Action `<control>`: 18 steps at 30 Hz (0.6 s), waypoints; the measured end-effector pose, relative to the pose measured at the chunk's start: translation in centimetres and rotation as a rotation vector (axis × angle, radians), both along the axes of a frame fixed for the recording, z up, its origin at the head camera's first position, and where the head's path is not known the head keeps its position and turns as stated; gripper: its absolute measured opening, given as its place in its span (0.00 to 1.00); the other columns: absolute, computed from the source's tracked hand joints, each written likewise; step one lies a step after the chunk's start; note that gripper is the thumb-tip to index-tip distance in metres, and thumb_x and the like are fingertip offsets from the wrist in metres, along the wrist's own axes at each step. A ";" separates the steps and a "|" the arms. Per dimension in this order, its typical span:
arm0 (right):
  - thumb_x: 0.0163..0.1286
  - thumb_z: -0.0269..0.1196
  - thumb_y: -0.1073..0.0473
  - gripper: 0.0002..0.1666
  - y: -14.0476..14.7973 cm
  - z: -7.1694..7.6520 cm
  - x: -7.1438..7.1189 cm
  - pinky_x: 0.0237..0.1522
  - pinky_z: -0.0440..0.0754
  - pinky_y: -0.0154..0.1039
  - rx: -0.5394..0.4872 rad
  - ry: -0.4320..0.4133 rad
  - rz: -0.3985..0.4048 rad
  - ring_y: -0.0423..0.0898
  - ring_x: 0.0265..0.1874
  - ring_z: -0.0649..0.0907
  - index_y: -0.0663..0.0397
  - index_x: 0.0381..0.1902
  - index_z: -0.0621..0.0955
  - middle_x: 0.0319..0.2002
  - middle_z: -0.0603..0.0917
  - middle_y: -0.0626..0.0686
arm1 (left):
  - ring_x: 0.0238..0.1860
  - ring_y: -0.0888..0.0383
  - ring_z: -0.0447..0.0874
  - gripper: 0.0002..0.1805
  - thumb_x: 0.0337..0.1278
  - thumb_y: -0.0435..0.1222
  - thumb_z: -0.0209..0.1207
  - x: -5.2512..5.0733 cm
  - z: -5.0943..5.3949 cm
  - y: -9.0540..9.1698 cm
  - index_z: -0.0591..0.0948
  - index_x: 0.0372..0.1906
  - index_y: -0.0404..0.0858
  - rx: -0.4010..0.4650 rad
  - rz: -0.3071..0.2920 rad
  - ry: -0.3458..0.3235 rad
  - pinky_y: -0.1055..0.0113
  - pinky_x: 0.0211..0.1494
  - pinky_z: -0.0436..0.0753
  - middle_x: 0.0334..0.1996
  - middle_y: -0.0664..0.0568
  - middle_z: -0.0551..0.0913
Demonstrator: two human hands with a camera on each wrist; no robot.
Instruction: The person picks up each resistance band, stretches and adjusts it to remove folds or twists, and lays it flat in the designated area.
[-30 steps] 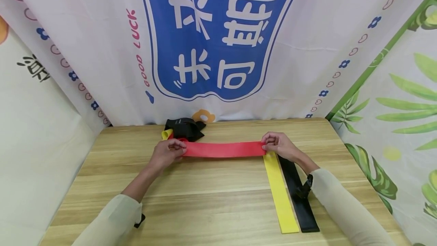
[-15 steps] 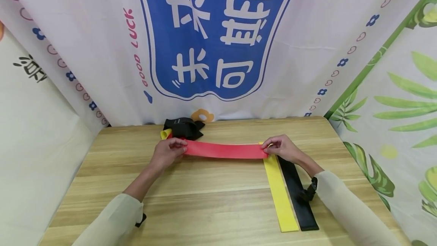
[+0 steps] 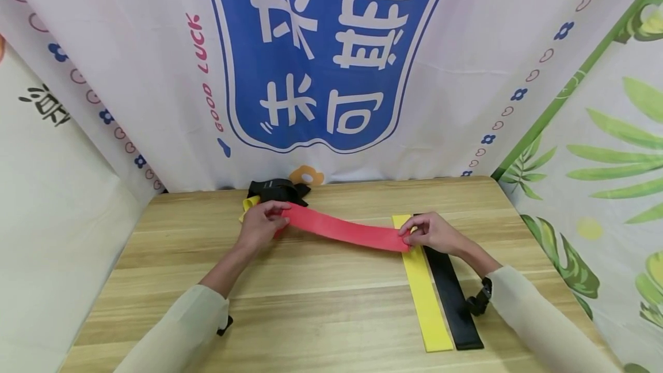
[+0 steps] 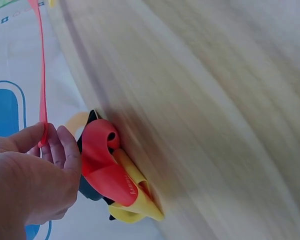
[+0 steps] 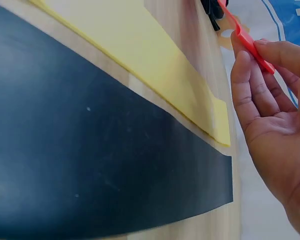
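Your left hand (image 3: 260, 225) pinches one end of the red band (image 3: 347, 230), to the left of the yellow band (image 3: 427, 304). Your right hand (image 3: 435, 233) pinches the other end, near the far end of the yellow band, and that red end hides a bit of the yellow. The yellow band lies flat on the table (image 3: 321, 304).

The black band (image 3: 456, 304) lies just to the right of the yellow band. Your right hand covers some of it in the head view, and the right wrist view cuts off its near end.

A bundle (image 3: 277, 190) sits well to the left of the yellow band. Your left hand blocks part of it, but the left wrist view shows a red loop (image 4: 97, 156) and a yellow loop (image 4: 138, 207) there. The red loop has a small pale word, too blurry to read.

On the cloth (image 3: 466, 102) behind the yellow band, red letters (image 3: 204, 66) say "GOOD LUCK" and big white characters (image 3: 290, 100) say 未来可期, turned sideways.
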State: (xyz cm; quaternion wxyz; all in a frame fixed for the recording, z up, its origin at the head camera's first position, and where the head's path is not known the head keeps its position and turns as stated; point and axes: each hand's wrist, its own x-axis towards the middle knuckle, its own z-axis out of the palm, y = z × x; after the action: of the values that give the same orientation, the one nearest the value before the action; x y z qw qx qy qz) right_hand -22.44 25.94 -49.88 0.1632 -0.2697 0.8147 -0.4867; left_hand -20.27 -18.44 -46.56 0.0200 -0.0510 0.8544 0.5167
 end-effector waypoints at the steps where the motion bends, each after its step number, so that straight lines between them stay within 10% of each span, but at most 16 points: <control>1: 0.71 0.70 0.66 0.09 0.0 0.0 0.1 0.29 0.78 0.30 0.001 -0.005 0.008 0.64 0.26 0.81 0.59 0.48 0.89 0.38 0.92 0.57 | 0.52 0.48 0.81 0.16 0.67 0.26 0.67 -0.2 0.1 0.2 0.88 0.57 0.40 0.002 0.001 0.003 0.67 0.50 0.86 0.57 0.44 0.85; 18: 0.71 0.71 0.64 0.11 0.2 0.7 3.5 0.18 0.64 0.34 -0.017 -0.068 0.114 0.38 0.14 0.65 0.57 0.50 0.88 0.22 0.81 0.66 | 0.51 0.50 0.83 0.15 0.67 0.27 0.67 -2.0 0.4 2.8 0.91 0.55 0.42 0.011 -0.020 0.137 0.64 0.52 0.84 0.54 0.46 0.89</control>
State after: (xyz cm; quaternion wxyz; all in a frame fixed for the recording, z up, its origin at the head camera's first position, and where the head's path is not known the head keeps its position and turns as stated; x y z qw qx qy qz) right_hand -18.94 26.10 -49.20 0.2160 -0.3001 0.7880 -0.4923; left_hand -22.29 -15.67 -46.14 -0.0328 -0.0069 0.8514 0.5235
